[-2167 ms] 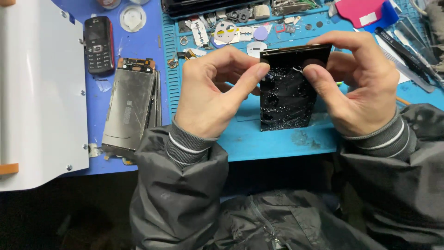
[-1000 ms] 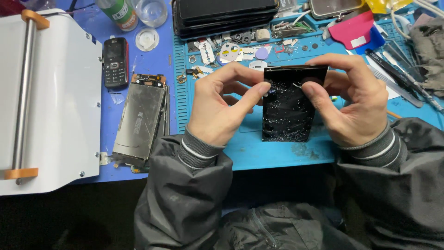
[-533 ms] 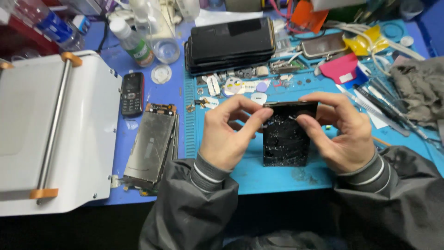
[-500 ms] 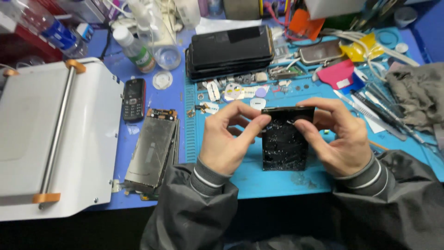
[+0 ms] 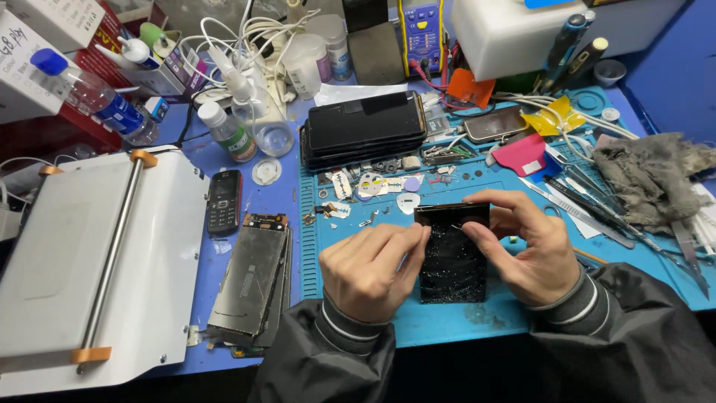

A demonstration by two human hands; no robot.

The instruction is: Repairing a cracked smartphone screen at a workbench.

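View widened, grip unchanged: my left hand [image 5: 371,270] and right hand [image 5: 528,252] still pinch cracked screen [image 5: 452,254] over mat [image 5: 447,328], bench front edge.

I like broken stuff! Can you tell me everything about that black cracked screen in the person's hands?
The black screen is a flat glossy rectangle, like glass, covered in shattered whitish cracks. It stands lengthwise, its lower end on the blue mat. The left hand pinches its left edge and the right hand holds its top right corner with thumb and fingers. Its back is hidden.
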